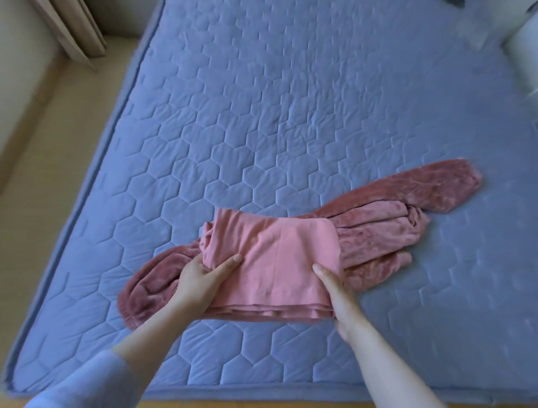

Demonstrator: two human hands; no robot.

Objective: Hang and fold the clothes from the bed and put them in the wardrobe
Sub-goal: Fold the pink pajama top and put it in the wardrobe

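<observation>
A folded light pink garment [279,256] lies on top of a darker pink fleece garment [387,215] near the front of the blue quilted bed [262,116]. My left hand [201,279] grips the pink garment's left edge, thumb on top and fingers tucked under the fabric. My right hand [334,291] presses flat along its right edge with straight fingers. The fleece garment's sleeves stick out to the left [145,288] and to the upper right [436,186].
The bed's left edge runs diagonally beside a beige floor [37,163]. Curtains [75,32] hang at the top left. A white object [524,43] sits at the bed's far right corner, and something dark shows at the top edge [457,2].
</observation>
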